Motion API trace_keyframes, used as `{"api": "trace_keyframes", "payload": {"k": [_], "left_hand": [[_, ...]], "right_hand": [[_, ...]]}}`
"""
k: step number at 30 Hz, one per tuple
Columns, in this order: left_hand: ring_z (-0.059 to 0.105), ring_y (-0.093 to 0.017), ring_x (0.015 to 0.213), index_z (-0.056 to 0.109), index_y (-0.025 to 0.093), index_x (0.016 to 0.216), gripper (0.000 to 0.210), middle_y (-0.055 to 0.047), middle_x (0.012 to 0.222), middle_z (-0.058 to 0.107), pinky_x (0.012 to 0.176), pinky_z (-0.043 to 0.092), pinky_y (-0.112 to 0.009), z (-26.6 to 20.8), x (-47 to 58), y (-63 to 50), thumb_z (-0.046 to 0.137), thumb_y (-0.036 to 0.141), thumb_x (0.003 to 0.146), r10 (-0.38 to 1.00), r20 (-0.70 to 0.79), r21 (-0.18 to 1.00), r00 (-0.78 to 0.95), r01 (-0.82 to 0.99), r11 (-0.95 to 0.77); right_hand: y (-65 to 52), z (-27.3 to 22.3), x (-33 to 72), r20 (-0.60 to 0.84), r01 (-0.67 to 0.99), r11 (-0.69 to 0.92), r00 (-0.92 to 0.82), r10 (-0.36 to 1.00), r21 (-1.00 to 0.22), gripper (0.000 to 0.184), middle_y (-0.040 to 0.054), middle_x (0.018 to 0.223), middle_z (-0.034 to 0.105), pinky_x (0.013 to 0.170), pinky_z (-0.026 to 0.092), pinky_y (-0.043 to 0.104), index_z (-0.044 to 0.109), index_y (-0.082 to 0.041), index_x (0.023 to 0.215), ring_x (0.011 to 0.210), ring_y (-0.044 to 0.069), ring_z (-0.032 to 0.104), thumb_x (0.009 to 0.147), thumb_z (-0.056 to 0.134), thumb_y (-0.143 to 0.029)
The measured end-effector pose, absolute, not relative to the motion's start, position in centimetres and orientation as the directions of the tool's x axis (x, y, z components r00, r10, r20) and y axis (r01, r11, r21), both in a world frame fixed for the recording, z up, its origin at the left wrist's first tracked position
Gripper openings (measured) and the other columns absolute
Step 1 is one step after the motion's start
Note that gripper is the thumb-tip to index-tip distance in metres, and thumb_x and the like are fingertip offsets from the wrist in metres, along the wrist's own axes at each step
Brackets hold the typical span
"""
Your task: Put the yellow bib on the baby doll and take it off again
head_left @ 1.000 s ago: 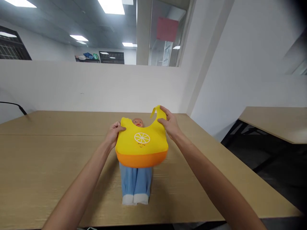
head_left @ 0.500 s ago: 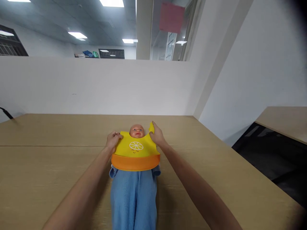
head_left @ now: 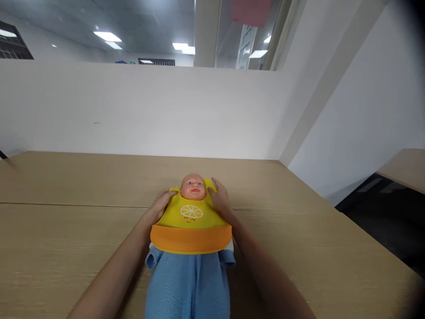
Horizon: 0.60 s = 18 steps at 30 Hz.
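A baby doll in blue fleece clothing lies face up on the table. Over its chest spreads a yellow bib with a white citrus slice, a small smiling face and an orange catch pocket. My left hand grips the bib's upper left edge beside the doll's neck, thumb on top. On the other side, my right hand is closed on the bib's right neck strap, which now lies close against the doll's head. The undersides of both straps are hidden.
The wooden table has a seam running across it. A white wall with glass above it stands along the back edge. At the right is another wooden surface with a black area below. A dark cable end shows at far left.
The right strap has come down from standing up to lie beside the doll's head, my right hand moving with it. The bib sits closer around the neck. My view has shifted nearer.
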<state>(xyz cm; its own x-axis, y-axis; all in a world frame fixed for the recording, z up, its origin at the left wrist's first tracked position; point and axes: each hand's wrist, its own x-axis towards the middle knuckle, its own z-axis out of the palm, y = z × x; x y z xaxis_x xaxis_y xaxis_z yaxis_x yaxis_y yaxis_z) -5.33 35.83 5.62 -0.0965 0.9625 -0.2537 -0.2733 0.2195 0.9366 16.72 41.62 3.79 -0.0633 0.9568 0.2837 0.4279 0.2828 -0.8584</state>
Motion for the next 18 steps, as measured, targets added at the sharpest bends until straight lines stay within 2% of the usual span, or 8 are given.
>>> {"api": "trace_keyframes", "payload": {"k": [3,6,8,10,14,18], "left_hand": [[0.06,-0.019,0.05,0.064,0.014,0.07,0.015,-0.002,0.055,0.064,0.048,0.043,-0.027,5.2,-5.0,36.4,0.063,0.021,0.056,0.957,-0.243,0.948,-0.155,-0.247,0.201],[0.058,-0.018,0.048,0.062,0.016,0.068,0.013,-0.001,0.053,0.063,0.046,0.042,-0.027,4.9,-4.7,36.7,0.062,0.021,0.056,0.957,-0.26,0.939,-0.132,-0.265,0.218],[0.058,-0.018,0.047,0.061,0.017,0.069,0.013,0.0,0.053,0.062,0.046,0.043,-0.027,4.7,-4.6,36.9,0.062,0.021,0.057,0.957,-0.281,0.911,-0.074,-0.332,0.242],[0.058,-0.018,0.047,0.06,0.018,0.07,0.013,0.0,0.055,0.062,0.048,0.046,-0.028,4.5,-4.6,37.0,0.061,0.021,0.058,0.951,-0.308,0.871,-0.008,-0.404,0.279],[0.06,-0.018,0.05,0.06,0.018,0.074,0.015,0.0,0.055,0.063,0.052,0.049,-0.029,4.0,-4.9,37.2,0.062,0.023,0.059,0.922,-0.38,0.799,0.071,-0.478,0.366],[0.061,-0.02,0.052,0.061,0.019,0.076,0.016,-0.001,0.059,0.066,0.053,0.049,-0.03,3.7,-5.1,37.2,0.063,0.027,0.062,0.907,-0.405,0.758,0.111,-0.515,0.401]], "right_hand": [[41.6,4.0,16.5,0.156,0.516,0.112,0.042,0.987,-0.849,0.062,0.0138,0.143,0.045,0.105,0.04,0.039,0.043,-0.014,0.138,0.124,0.025,0.051,0.077,0.052,-0.02],[41.9,3.9,16.6,0.098,0.555,0.081,0.001,0.995,-0.828,0.049,0.0149,0.125,0.061,0.09,0.049,0.036,0.059,-0.012,0.121,0.107,0.026,0.061,0.072,0.055,-0.02],[42.2,3.6,16.7,0.088,0.553,0.108,-0.062,0.994,-0.826,0.034,0.0104,0.107,0.07,0.081,0.05,0.032,0.068,-0.014,0.101,0.097,0.025,0.065,0.07,0.055,-0.019],[42.3,3.3,16.7,0.086,0.511,0.119,-0.088,0.992,-0.851,0.026,0.0079,0.094,0.073,0.073,0.05,0.028,0.07,-0.015,0.09,0.09,0.023,0.066,0.069,0.055,-0.02],[42.2,2.8,16.4,0.052,0.405,0.092,-0.11,0.993,-0.91,0.026,0.0064,0.084,0.073,0.065,0.049,0.026,0.071,-0.014,0.085,0.082,0.023,0.066,0.068,0.054,-0.023],[42.1,2.9,15.8,0.022,0.325,0.075,-0.163,0.986,-0.943,0.028,0.0064,0.089,0.074,0.071,0.051,0.03,0.072,-0.014,0.084,0.086,0.024,0.067,0.065,0.052,-0.019]]}}
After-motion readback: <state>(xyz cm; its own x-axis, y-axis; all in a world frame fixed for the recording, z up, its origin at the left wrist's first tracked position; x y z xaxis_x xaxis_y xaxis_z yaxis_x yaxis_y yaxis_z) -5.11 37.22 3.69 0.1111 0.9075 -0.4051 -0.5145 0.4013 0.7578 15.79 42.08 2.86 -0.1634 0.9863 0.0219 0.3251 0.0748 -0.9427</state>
